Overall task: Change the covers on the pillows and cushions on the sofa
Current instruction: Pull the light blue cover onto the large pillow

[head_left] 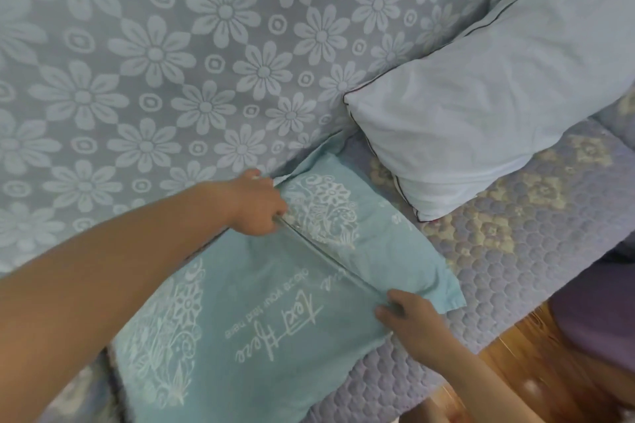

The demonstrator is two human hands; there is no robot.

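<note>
- Where the seat meets the backrest, I see the teal cushion (275, 312) lying flat on the sofa, its white lace print and upside-down lettering facing up.
- A zip line (330, 261) runs diagonally across the cover, from the far end near the backrest to the near edge by the seat front.
- My left hand (257, 203) is at the far end of that line, fingers curled and pinching the cover edge there; whether it grips the zip pull itself I cannot tell.
- My right hand (409, 316) sits at the near end, fingers bent over the fabric and pinching the cover at the seam.
- Just beyond that hand a loose flap (443, 292) of the cover lies flat on the quilted seat cover (515, 251).
- A pale white pillow (498, 106) with dark piping leans against the backrest to the right, near the cushion.
- The backrest wears a grey-blue daisy-patterned throw (154, 55).
- Wooden floor (508, 354) shows at lower right.
</note>
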